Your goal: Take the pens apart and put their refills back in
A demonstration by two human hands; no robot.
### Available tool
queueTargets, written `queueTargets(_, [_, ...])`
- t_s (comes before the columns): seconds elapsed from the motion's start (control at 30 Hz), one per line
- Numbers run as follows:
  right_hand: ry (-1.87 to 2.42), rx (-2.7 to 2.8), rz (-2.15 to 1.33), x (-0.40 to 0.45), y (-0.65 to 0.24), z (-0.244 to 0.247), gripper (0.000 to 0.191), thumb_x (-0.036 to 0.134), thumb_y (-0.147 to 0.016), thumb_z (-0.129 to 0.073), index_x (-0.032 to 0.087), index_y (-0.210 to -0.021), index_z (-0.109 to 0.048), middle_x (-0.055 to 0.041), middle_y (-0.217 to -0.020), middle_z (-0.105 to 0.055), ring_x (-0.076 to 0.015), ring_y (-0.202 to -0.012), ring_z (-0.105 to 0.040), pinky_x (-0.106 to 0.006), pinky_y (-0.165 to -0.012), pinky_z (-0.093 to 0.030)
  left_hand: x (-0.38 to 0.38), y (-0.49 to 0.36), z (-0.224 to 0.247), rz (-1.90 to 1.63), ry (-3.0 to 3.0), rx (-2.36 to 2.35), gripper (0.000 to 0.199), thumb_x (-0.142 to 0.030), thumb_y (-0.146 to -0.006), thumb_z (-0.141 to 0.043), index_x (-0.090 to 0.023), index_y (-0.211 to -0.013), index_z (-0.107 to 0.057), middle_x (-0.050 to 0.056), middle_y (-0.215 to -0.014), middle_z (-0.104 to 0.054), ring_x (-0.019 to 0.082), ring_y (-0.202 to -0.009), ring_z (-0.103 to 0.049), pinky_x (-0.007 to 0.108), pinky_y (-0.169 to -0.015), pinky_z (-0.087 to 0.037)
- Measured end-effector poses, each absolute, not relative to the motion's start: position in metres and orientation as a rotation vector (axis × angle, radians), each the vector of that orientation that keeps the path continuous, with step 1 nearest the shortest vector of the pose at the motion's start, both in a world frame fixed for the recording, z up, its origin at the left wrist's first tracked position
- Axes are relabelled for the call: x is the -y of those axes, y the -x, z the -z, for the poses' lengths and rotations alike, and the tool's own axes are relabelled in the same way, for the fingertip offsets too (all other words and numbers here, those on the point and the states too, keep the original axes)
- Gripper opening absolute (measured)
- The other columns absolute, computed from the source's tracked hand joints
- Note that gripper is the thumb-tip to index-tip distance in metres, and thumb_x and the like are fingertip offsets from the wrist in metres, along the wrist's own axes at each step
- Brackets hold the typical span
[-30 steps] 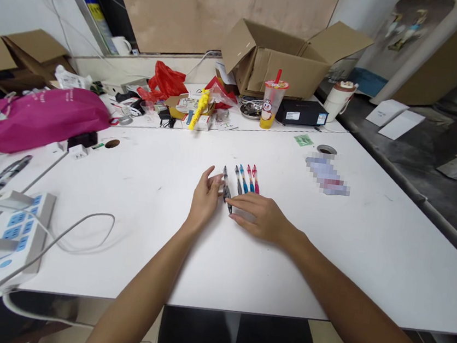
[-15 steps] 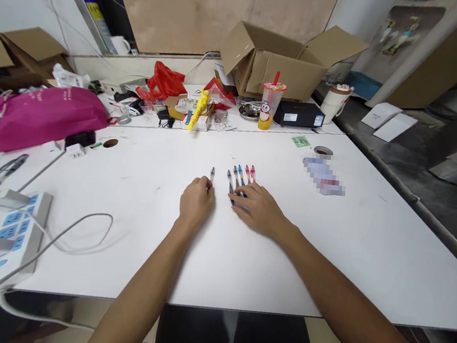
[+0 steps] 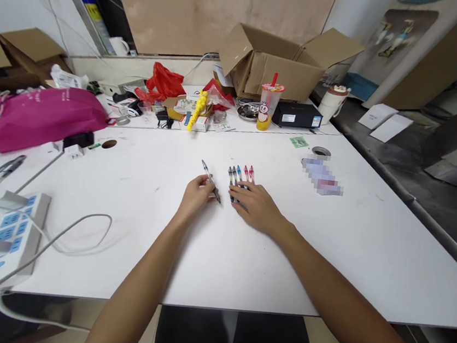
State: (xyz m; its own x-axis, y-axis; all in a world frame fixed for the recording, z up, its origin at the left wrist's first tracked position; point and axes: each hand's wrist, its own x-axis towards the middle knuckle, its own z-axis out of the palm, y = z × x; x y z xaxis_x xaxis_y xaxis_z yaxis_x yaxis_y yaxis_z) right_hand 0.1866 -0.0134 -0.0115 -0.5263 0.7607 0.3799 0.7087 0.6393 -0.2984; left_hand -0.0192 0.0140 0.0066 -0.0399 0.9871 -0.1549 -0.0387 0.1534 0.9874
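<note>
On the white bench (image 3: pixel 217 269), at the left, the left hand (image 3: pixel 198 193) pinches a clear pen with dark grip (image 3: pixel 207 172) between the thumb and the fingers; the pen is slanted, its lower end pointing to the right hand. To handle it well, I think, this pinch should be light but sure, and the pen should be turned parallel to the others before the fingers let it go, for a round barrel can easily roll. To the right, just beside, is the row: two dark pens (image 3: pixel 231 175), one blue pen (image 3: pixel 239 171) and two red pens (image 3: pixel 252 173). Over their lower parts lies the right hand (image 3: pixel 260 205), with fingers stretched and a little apart, not clamped; whether it presses, I cannot tell. It should rest softly, so that the row does not get pushed out of line. Compared with half a second ago, the left hand has turned, and the pen, which stood nearly in line with the row, now leans across; the right hand and the row stay almost the same.
</note>
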Motion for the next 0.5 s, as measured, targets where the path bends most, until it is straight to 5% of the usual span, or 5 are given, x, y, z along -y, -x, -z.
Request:
queueTargets(0.1, [1.139,2.275,-0.225,0.019,-0.182,0.004,0.038,0.038,-0.097,-0.056,0.022,-0.131,-0.062,-0.0111,-0.135,-0.065,-0.0313,-0.125,-0.053,-0.05,-0.099,-0.044,-0.01,0.016,-0.012,-1.111,-0.958,-1.142,0.023,-0.022,-0.077,-0.075,-0.015,-0.096,-0.065,0.004,-0.086,-0.063,0.015,-0.076,-0.067,0.034,-0.078,-0.06])
queueTargets(0.27, [1.283,2.03,-0.495,0.028,-0.173,-0.005,0.026,0.047,-0.097,-0.053,0.023,-0.092,-0.061,-0.005,-0.088,-0.067,-0.0227,-0.083,-0.058,-0.037,-0.074,-0.045,-0.004,0.01,-0.015,-1.073,-0.945,-0.965,0.026,-0.024,-0.074,-0.082,-0.016,-0.091,-0.064,0.001,-0.075,-0.065,0.016,-0.079,-0.069,0.037,-0.088,-0.059])
queueTargets(0.5, [1.121,1.583,-1.388,0.028,-0.176,-0.008,0.043,0.054,-0.099,-0.039,0.023,-0.068,-0.035,0.0045,-0.061,-0.037,-0.012,-0.054,-0.032,-0.029,-0.053,-0.026,-0.001,0.008,-0.022,-1.101,-0.807,-0.776,0.032,-0.029,-0.087,-0.074,-0.015,-0.113,-0.063,0.014,-0.117,-0.073,0.022,-0.106,-0.072,0.036,-0.092,-0.059])
